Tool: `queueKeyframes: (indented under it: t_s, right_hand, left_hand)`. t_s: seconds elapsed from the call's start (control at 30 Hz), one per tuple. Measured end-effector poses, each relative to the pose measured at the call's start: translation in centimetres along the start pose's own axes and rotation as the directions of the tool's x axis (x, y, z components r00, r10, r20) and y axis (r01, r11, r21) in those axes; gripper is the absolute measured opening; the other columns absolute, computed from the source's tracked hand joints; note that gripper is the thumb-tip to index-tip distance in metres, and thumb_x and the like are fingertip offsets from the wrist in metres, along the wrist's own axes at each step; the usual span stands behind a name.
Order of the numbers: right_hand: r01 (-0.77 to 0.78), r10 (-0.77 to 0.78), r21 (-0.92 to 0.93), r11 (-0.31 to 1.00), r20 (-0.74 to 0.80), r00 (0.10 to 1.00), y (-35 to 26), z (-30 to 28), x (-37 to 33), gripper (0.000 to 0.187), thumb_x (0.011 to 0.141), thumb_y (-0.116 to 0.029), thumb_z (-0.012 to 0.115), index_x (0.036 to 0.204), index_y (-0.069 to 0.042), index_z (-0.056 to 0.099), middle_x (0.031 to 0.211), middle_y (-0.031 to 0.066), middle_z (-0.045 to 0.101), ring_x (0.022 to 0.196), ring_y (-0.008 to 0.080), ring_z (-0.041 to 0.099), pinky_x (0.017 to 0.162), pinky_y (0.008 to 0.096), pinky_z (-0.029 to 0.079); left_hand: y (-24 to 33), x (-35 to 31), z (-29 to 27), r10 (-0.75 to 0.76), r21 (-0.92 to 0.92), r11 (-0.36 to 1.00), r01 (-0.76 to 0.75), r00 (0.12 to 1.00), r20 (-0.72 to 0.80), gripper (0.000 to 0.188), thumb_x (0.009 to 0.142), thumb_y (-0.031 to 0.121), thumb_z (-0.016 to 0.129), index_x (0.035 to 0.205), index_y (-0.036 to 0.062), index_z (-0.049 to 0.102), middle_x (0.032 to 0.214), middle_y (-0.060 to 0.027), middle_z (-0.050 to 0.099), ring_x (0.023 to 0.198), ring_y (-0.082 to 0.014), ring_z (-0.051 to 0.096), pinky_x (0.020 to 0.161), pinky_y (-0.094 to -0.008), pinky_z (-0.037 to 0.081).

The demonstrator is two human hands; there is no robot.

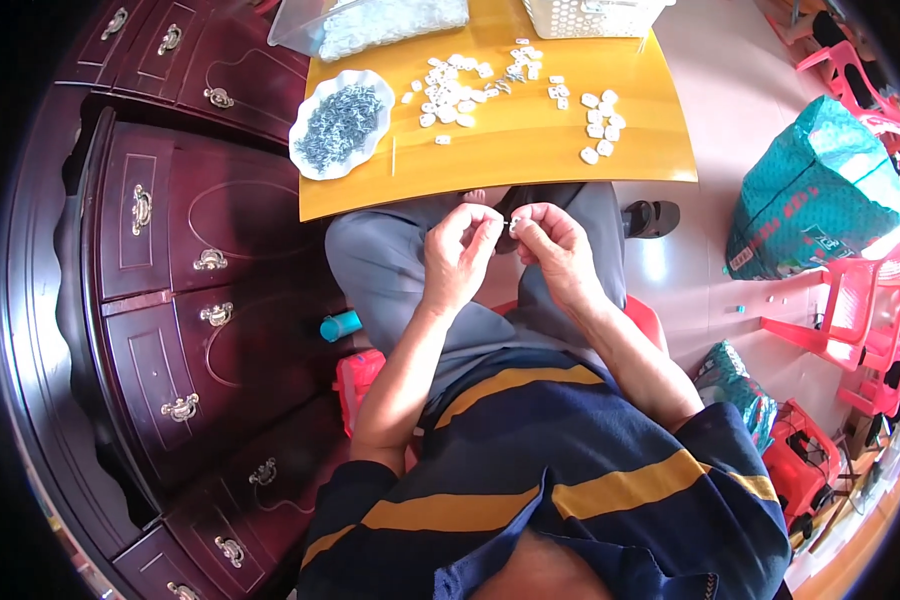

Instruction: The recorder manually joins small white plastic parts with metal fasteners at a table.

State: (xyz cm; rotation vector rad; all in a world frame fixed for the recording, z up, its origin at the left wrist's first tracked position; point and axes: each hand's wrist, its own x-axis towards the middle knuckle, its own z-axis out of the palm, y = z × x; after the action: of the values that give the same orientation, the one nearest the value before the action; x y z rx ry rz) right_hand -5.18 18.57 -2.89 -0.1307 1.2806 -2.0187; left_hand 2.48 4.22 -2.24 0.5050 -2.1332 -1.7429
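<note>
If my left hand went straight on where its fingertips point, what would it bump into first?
Probably the small white piece pinched in your right hand, just beyond your left hand's fingertips, though depth is hard to judge.

Tabletop [530, 135]: yellow-brown wood look, smooth, glossy. Cabinet at left [135, 255]: dark red wood, polished, strong sheen; handles [141, 208] shiny ornate metal. White pieces [445, 95] on tabletop: smooth plastic look. Small grey pieces [338, 130]: metallic look; scalloped dish [384, 95] under them glossy white plastic. Far left tub [295, 28]: clear plastic. Far basket [560, 22]: perforated white plastic. Trousers [370, 245]: matt grey cloth. Striped shirt [590, 430]: soft matt cloth. Teal bag at right [790, 200]: creased, shiny plastic. Red chair [850, 305]: smooth plastic. Floor [695, 150]: glossy.
</note>
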Motion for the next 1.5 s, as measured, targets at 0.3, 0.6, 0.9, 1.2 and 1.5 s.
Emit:
queueKeyframes:
  t_s: [0.3, 0.6, 0.9, 1.2, 1.5]
  right_hand:
    - [0.024, -0.025, -0.027, 0.999, -0.020, 0.999, -0.3, 0.2, -0.1, 0.010, 0.100, -0.012, 0.062, 0.106, -0.005, 0.066, 0.088, -0.0021, 0.065, 0.071, 0.0040, 0.054, 0.065, 0.0191, 0.044]
    - [0.054, -0.055, -0.086, 0.995, -0.011, 0.998, 0.1, 0.2, -0.1, 0.011, 0.099, -0.012, 0.064, 0.107, -0.004, 0.067, 0.086, -0.0033, 0.064, 0.072, 0.0032, 0.054, 0.065, 0.0186, 0.044]
    - [0.105, -0.109, -0.145, 0.984, -0.025, 0.994, 0.2, 0.0, -0.2, 0.009, 0.098, -0.006, 0.064, 0.104, 0.000, 0.067, 0.085, -0.0020, 0.065, 0.076, 0.0035, 0.057, 0.071, 0.0199, 0.050]
    - [0.095, -0.101, -0.111, 0.989, -0.052, 0.994, 0.0, 0.0, -0.3, 0.008, 0.097, -0.005, 0.064, 0.102, 0.000, 0.067, 0.084, -0.0012, 0.066, 0.075, 0.0040, 0.058, 0.070, 0.0201, 0.051]
    - [0.143, -0.147, -0.087, 0.986, -0.046, 0.988, -0.2, -0.2, 0.2, 0.011, 0.098, -0.011, 0.065, 0.105, -0.004, 0.068, 0.087, -0.0021, 0.067, 0.074, 0.0039, 0.058, 0.069, 0.0194, 0.047]
  left_hand:
    - [0.1, 0.0, 0.1, 0.054, 0.094, 0.994, -0.055, 0.998, 0.019, 0.010, 0.097, 0.010, 0.065, 0.097, 0.0004, 0.066, 0.079, 0.0006, 0.064, 0.067, -0.0051, 0.057, 0.060, -0.0207, 0.046]
    - [0.8, 0.1, -0.3, 0.097, 0.133, 0.986, -0.102, 0.994, 0.046, 0.010, 0.097, 0.009, 0.064, 0.096, -0.0001, 0.066, 0.079, 0.0001, 0.064, 0.067, -0.0052, 0.057, 0.060, -0.0217, 0.047]
    - [1.1, 0.3, -0.3, 0.086, 0.158, 0.982, -0.103, 0.990, 0.108, 0.010, 0.097, 0.009, 0.063, 0.094, 0.0002, 0.066, 0.076, 0.0001, 0.063, 0.065, -0.0056, 0.057, 0.059, -0.0224, 0.047]
    - [2.0, 0.5, 0.2, 0.032, 0.217, 0.975, -0.052, 0.995, 0.095, 0.006, 0.093, 0.006, 0.066, 0.092, 0.0002, 0.068, 0.074, -0.0081, 0.069, 0.065, -0.0127, 0.066, 0.061, -0.0282, 0.052]
    - [3.0, 1.8, -0.3, -0.084, 0.020, 0.996, 0.083, 0.992, 0.089, 0.010, 0.093, 0.005, 0.066, 0.101, -0.0007, 0.068, 0.079, -0.0004, 0.067, 0.065, -0.0054, 0.060, 0.060, -0.0227, 0.051]
